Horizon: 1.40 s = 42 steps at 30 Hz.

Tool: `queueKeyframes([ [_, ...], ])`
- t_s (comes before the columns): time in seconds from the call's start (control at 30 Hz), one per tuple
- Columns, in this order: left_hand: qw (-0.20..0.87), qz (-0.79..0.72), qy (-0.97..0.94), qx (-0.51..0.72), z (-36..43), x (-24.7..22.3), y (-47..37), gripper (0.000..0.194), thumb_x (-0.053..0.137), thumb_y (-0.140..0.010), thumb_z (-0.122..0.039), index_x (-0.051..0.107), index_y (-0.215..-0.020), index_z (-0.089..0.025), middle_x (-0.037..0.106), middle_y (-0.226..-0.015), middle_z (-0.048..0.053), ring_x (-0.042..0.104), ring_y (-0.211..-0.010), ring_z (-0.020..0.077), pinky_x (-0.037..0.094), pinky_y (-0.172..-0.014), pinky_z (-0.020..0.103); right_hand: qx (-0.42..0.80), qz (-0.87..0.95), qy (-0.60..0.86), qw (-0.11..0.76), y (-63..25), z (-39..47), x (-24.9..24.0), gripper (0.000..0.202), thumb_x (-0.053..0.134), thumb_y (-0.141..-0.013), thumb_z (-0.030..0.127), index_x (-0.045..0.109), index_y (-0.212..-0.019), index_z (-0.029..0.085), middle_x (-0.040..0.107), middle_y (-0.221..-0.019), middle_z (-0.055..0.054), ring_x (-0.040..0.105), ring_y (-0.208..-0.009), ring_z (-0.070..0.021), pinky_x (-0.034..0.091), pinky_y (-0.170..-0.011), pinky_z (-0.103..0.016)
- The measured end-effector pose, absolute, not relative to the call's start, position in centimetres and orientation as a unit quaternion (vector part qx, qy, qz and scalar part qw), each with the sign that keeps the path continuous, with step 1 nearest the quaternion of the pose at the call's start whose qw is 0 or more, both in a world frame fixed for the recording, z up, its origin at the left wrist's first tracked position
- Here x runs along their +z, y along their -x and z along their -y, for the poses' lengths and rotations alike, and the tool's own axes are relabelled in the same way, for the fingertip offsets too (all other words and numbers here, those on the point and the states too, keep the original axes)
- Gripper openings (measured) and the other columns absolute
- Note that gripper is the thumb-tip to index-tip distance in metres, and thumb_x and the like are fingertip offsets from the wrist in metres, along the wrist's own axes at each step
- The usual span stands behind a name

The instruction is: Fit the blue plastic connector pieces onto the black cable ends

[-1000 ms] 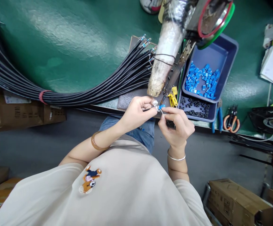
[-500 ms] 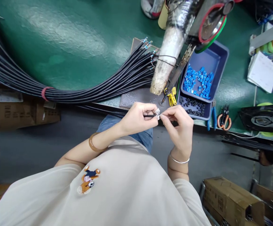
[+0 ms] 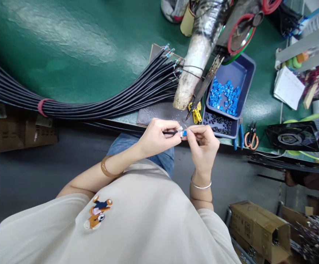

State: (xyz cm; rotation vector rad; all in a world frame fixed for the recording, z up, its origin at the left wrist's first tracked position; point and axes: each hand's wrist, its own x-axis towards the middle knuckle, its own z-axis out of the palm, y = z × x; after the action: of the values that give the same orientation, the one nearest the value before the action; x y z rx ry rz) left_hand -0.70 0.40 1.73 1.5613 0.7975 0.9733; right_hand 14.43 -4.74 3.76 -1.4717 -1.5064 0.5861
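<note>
My left hand (image 3: 160, 135) is closed around a black cable (image 3: 170, 132), just behind its stripped end. Silvery-white shielding (image 3: 179, 129) bunches at that end, above my fingertips. A small blue piece (image 3: 184, 133) sits at the cable's tip, between the two hands. My right hand (image 3: 203, 141) pinches this piece from the right with thumb and forefinger. One thin pale strand (image 3: 186, 126) sticks up beside it. Whether the piece is fixed on the wires cannot be made out. Both hands are in front of the bench edge, over my lap.
A thick bundle of black cables (image 3: 101, 109) with stripped ends lies across the green bench (image 3: 74, 73). A soldering-like spout wrapped in white (image 3: 188, 79) overhangs the dark mat (image 3: 159, 113). Nearby are a tray (image 3: 248, 75) of blue pieces, yellow cutters (image 3: 196, 113), blue-handled pliers (image 3: 240, 135) and orange-handled cutters (image 3: 251, 139).
The blue piece and the thin strand now show between my fingertips; before, only white shielding showed there. Both hands stay close together. The whole view has shifted slightly, with the bench things farther left.
</note>
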Motion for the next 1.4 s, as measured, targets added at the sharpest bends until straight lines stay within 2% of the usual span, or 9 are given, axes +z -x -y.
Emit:
queueKeyframes([
  [0.27, 0.598, -0.328, -0.622, 0.384, -0.4, 1.6, 0.7, 0.011, 0.057, -0.075, -0.013, 0.061, -0.065, -0.012, 0.038, -0.053, -0.006, 0.028, -0.051, 0.0048, 0.022, -0.046, 0.019, 0.226, 0.675, 0.57, 0.41, -15.2, 4.4, 4.2, 0.006, 0.059, -0.091, 0.018, 0.057, -0.086, 0.02, 0.065, -0.083, 0.002, 0.066, -0.071, -0.0084, 0.057, -0.066, -0.021],
  [0.37, 0.613, -0.333, -0.596, 0.398, -0.5, 1.7, 0.4, 0.011, 0.057, -0.076, -0.013, 0.059, -0.065, -0.012, 0.043, -0.057, -0.005, 0.035, -0.055, 0.0052, 0.028, -0.05, 0.018, 0.144, 0.683, 0.578, 0.422, -15.1, 4.5, 3.5, 0.004, 0.058, -0.09, 0.016, 0.058, -0.09, 0.021, 0.069, -0.088, 0.0, 0.068, -0.079, -0.0103, 0.058, -0.068, -0.022],
  [0.5, 0.607, -0.357, -0.571, 0.421, -1.0, 1.5, -0.5, 0.013, 0.058, -0.077, -0.017, 0.058, -0.065, -0.012, 0.049, -0.061, -0.003, 0.043, -0.059, 0.0065, 0.037, -0.056, 0.018, 0.022, 0.677, 0.582, 0.45, -14.8, 4.7, 2.6, 0.01, 0.06, -0.088, 0.014, 0.059, -0.095, 0.021, 0.072, -0.11, -0.007, 0.073, -0.094, -0.0171, 0.06, -0.069, -0.027],
  [0.57, 0.605, -0.364, -0.568, 0.422, -1.3, 1.2, -0.8, 0.014, 0.058, -0.078, -0.018, 0.057, -0.065, -0.013, 0.049, -0.062, -0.002, 0.044, -0.059, 0.0067, 0.038, -0.057, 0.019, -0.002, 0.687, 0.576, 0.443, -14.8, 4.7, 2.3, 0.012, 0.064, -0.086, 0.013, 0.061, -0.093, 0.022, 0.073, -0.11, -0.006, 0.073, -0.096, -0.0179, 0.06, -0.071, -0.028],
  [0.77, 0.611, -0.37, -0.553, 0.428, -1.9, 0.7, -1.2, 0.017, 0.059, -0.078, -0.018, 0.053, -0.062, -0.014, 0.044, -0.06, -0.003, 0.041, -0.055, 0.0058, 0.036, -0.053, 0.018, 0.014, 0.698, 0.564, 0.441, -15.0, 3.9, 2.4, 0.014, 0.063, -0.083, 0.01, 0.06, -0.086, 0.023, 0.075, -0.103, -0.003, 0.073, -0.095, -0.0158, 0.059, -0.082, -0.03],
  [0.93, 0.614, -0.375, -0.548, 0.427, -2.1, 0.6, -1.1, 0.018, 0.06, -0.078, -0.02, 0.055, -0.061, -0.015, 0.045, -0.059, -0.002, 0.042, -0.055, 0.0065, 0.038, -0.054, 0.019, 0.025, 0.704, 0.553, 0.446, -15.2, 3.5, 2.5, 0.015, 0.063, -0.083, 0.009, 0.06, -0.086, 0.023, 0.075, -0.101, -0.002, 0.073, -0.095, -0.016, 0.06, -0.084, -0.032],
  [1.4, 0.582, -0.413, -0.549, 0.435, -1.9, 1.5, -1.2, 0.01, 0.062, -0.073, -0.014, 0.06, -0.063, -0.015, 0.043, -0.057, -0.003, 0.038, -0.053, 0.0055, 0.034, -0.05, 0.017, 0.038, 0.708, 0.548, 0.444, -15.5, 3.2, 2.8, 0.012, 0.064, -0.084, 0.012, 0.062, -0.085, 0.024, 0.075, -0.103, -0.002, 0.073, -0.093, -0.0162, 0.06, -0.083, -0.033],
])
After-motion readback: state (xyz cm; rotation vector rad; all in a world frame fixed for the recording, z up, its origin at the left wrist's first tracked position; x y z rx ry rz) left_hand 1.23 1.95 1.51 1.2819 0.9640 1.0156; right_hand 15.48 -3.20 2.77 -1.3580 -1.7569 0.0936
